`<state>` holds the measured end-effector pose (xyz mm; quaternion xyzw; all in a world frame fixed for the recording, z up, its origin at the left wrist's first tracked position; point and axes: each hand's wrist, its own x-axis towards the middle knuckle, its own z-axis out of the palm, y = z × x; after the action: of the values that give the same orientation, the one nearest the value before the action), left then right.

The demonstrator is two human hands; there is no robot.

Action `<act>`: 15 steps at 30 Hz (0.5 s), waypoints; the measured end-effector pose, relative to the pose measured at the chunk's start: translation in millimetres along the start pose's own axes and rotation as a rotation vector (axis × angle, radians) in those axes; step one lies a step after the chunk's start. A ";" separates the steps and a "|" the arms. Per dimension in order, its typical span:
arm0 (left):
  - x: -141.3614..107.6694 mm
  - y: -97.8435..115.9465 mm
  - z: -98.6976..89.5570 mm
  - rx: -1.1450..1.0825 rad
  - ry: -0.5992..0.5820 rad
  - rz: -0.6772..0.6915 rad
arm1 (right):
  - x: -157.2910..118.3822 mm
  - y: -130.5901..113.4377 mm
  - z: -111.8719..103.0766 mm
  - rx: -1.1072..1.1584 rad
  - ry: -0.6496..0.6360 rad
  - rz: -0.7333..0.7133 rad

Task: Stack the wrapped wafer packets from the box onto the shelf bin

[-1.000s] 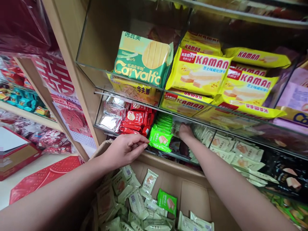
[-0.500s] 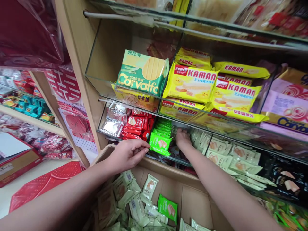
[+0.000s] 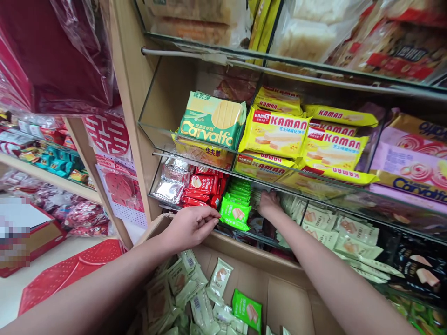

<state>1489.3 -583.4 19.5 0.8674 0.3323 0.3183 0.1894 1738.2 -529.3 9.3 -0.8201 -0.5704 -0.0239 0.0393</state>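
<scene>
Saw bright-green oblong plastic packet (image 3: 236, 212), label outward, fronting green stack (image 3: 240, 187), long axis 10-to-4 o'clock; narrow-gapped left hand (image 3: 195, 225) touching at 9, right hand (image 3: 269, 203) near 3. Couldn't tell either grip. Counted one twin (image 3: 247, 311) at 6.

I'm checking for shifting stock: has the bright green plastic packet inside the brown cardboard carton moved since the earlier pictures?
No. The bright green plastic packet keeps its place left of the crease in the brown cardboard carton; only the view has shifted.
</scene>
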 end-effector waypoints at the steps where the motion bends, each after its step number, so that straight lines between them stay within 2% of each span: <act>1: -0.5 -0.3 -0.3 -0.004 0.000 -0.010 | -11.6 -0.1 -13.3 -0.004 0.005 -0.042; 4: -2.3 -0.5 -0.5 -0.005 0.011 -0.013 | -68.3 6.7 -53.5 0.008 0.071 -0.178; 5: -2.8 -0.6 -0.2 -0.002 0.015 -0.006 | -92.4 10.8 -62.1 0.057 0.111 -0.273; 6: -3.1 -0.9 0.3 0.004 0.017 0.002 | -117.0 15.0 -65.9 0.158 0.025 -0.398; 7: -3.4 -1.3 1.0 0.012 0.021 0.010 | -140.6 19.1 -63.6 0.268 -0.127 -0.505; 8: -3.5 -1.7 1.7 0.025 0.026 0.016 | -161.5 22.5 -55.0 0.356 -0.314 -0.582; 10: -3.7 -2.6 3.4 0.063 0.039 0.033 | -191.2 27.5 -20.2 0.438 -0.607 -0.668; 11: -3.8 -2.7 4.2 0.084 0.048 0.044 | -199.3 29.2 3.3 0.447 -0.645 -0.688; 13: -4.4 -2.0 5.6 0.119 0.066 0.063 | -204.4 32.4 53.5 0.448 -0.517 -0.585; 15: -5.1 0.1 6.5 0.137 0.074 0.083 | -201.7 36.2 96.8 0.459 -0.465 -0.447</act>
<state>1490.9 -587.8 12.7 0.8791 0.3237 0.3341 0.1040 1701.4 -721.3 -105.4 -0.6292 -0.7189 0.2829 0.0852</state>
